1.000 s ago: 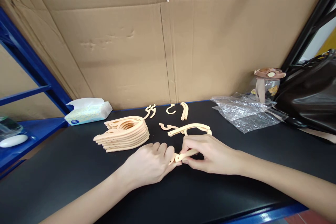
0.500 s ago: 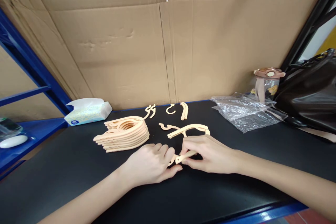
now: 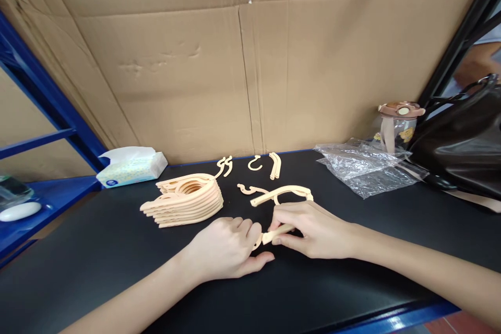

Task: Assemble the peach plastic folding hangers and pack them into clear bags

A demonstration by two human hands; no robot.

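Observation:
My left hand [image 3: 229, 246] is closed round a small cream plastic piece [image 3: 258, 241], most of it hidden by the fingers, with the thumb stretched out. Pinched in my right hand [image 3: 303, 229] is a cream hanger arm [image 3: 278, 233], its end touching or nearly touching that piece. Just behind my right hand lies a cream hanger part with a curved arm [image 3: 291, 189], and a notched piece [image 3: 250, 189] is beside it. A stack of cream hanger parts [image 3: 191, 206] stands left of my hands.
Along the back of the black table [image 3: 117, 250] lie two small hooks [image 3: 224, 165], one curved hook [image 3: 255, 163] and thin arms [image 3: 275, 166]. A tissue box [image 3: 131, 167] stands left; plastic bags [image 3: 362, 164], a bottle [image 3: 399, 125] and a dark bag [image 3: 462, 141] are right.
My left thumb has moved slightly away from the held pieces, and the arm in my right hand has turned a little. Part of a person now shows behind the rack at right.

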